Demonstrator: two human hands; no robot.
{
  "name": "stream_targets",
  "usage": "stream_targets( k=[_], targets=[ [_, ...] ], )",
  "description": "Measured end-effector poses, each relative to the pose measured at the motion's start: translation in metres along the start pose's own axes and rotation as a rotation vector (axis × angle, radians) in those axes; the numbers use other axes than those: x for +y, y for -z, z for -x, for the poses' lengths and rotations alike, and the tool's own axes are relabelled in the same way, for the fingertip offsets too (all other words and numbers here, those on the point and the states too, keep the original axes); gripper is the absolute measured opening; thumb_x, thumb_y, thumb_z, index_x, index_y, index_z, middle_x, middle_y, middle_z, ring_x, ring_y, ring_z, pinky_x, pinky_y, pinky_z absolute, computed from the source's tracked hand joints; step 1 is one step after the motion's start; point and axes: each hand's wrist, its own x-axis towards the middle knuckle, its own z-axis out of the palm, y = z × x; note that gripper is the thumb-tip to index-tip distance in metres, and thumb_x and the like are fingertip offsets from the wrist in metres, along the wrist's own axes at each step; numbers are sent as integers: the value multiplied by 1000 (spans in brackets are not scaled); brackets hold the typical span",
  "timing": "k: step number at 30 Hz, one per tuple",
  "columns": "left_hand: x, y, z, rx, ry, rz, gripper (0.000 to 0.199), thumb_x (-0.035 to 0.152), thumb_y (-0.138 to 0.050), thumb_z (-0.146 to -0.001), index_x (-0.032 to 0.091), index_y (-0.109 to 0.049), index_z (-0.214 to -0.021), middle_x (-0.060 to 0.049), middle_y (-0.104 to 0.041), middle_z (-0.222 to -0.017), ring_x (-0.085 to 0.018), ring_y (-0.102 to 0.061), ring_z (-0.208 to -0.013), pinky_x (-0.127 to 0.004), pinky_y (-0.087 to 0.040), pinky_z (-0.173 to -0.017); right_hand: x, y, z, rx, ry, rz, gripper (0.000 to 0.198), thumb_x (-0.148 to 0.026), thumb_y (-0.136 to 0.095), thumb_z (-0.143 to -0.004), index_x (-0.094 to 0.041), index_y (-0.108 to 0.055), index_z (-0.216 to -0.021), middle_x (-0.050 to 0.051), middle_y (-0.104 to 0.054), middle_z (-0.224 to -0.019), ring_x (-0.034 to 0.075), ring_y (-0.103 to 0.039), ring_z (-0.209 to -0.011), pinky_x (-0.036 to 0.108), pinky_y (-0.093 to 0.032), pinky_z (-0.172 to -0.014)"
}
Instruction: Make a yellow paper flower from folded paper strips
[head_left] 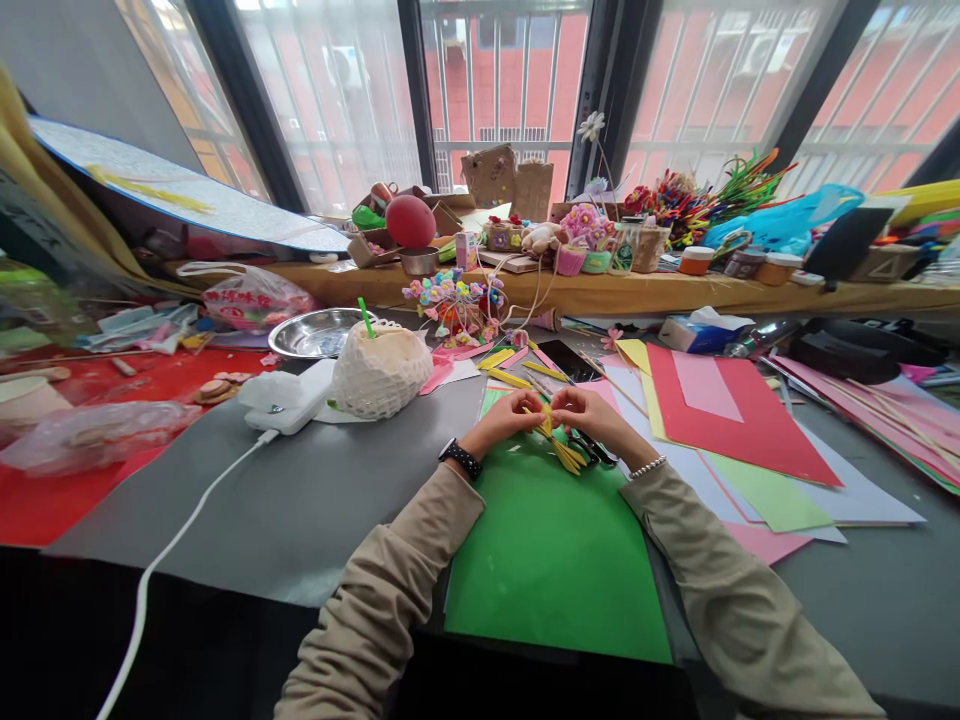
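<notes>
My left hand [506, 418] and my right hand [595, 416] meet above the green paper sheet [555, 570]. Between their pinched fingertips is a yellow paper bundle [568, 456], its narrow strips fanning out down and to the right. Fingers partly cover its upper end. Beside and under my right hand lie scissors [598, 450] with dark handles, mostly hidden. Just beyond the hands, loose yellow strips [496, 358] and pink strips rest near a dark phone-like slab [568, 360].
Stacked coloured sheets [750, 420] lie at right. To the left stand a net-wrapped coconut [382, 370] with a green straw, a metal bowl [311, 330] and a white charger [289, 400] with a trailing cable [184, 545]. Craft flowers [457, 300] stand behind, below a crowded ledge [600, 293].
</notes>
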Motion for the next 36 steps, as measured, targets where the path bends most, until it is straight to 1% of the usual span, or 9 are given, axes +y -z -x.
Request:
stream_targets(
  k=[4,10,18,24,32,36],
  targets=[
    [2,-1,2,-2,6,8,29,30,-66,-57,12,-49,-72,2,-50,-67,-5,-47,-56,-19,-36,-52,-1,1,1,-14,17,-8,24,-37,-60,-65,-16,-50,-73,-1,-56,-62,9,-53,-54,21,-40,-48],
    [5,-1,4,-10,-37,69,31,33,-67,-56,11,-51,-71,2,-48,-67,-7,-48,-61,-22,-38,-59,-4,2,3,-44,17,-58,27,-40,-62,-64,-16,-51,-72,-1,-57,-64,8,-52,-52,20,-39,-48],
    [6,-2,4,-12,-38,77,33,35,-67,-56,11,-52,-73,1,-50,-68,-7,-48,-61,-22,-39,-59,-4,4,4,-65,14,-77,27,-39,-62,-65,-15,-53,-74,-1,-58,-65,7,-51,-51,20,-39,-48],
    [2,-1,2,-11,-69,14,32,35,-67,-57,11,-51,-71,1,-50,-67,-7,-48,-59,-21,-39,-57,-1,4,4,-38,12,-49,27,-39,-63,-63,-16,-53,-72,-1,-58,-62,9,-52,-53,21,-40,-48],
    [-4,-2,-1,23,-104,-56,31,36,-65,-60,12,-49,-71,1,-51,-66,-7,-49,-58,-20,-38,-56,-5,-1,4,30,35,35,25,-37,-62,-63,-17,-49,-69,-1,-57,-58,10,-53,-51,22,-40,-45],
    [-4,-2,-1,35,-112,-86,30,35,-63,-62,12,-48,-72,1,-51,-66,-6,-48,-56,-19,-38,-53,-3,-1,4,37,46,51,23,-36,-60,-65,-17,-48,-69,0,-57,-59,10,-53,-52,22,-41,-45]
  ],
)
